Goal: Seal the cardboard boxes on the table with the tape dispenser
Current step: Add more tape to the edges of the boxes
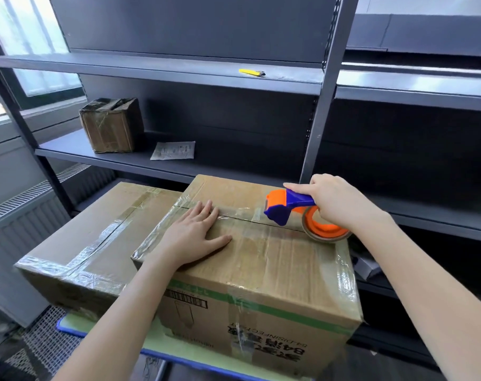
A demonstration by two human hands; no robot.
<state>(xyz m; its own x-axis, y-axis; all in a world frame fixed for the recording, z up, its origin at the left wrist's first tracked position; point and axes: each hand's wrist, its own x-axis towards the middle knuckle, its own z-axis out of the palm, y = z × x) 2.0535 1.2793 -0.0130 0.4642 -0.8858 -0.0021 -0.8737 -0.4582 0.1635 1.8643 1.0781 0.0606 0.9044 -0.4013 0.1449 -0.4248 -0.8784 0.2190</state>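
Tape is seen along the middle seam of the front box [261,270] from its left end up to the nose of the tape dispenser [289,207], which is set on the box top near the right end of that seam. The dispenser's blue handle is held in the closed grip of the right hand [335,199], while the left hand [195,232] is laid flat on the lid with fingers straight, pressing beside the taped stretch. The short run of seam under and beyond the dispenser looks uncovered, so this strip is judged nearly finished, with the last part, the cut and the smoothing left. The second box [96,229], touching the first on its left, is crossed by tape over its seam and edges and is judged sealed. Both boxes are carried by a bench [77,323] with a green, blue-edged top. Behind, on a dark shelf [234,163], a small taped box [113,125] and a paper packet [173,151] are kept, and a yellow cutter [251,72] is left on the shelf above. An upright post [313,149] of the rack stands close behind the dispenser, where the right hand's room may be narrowed.
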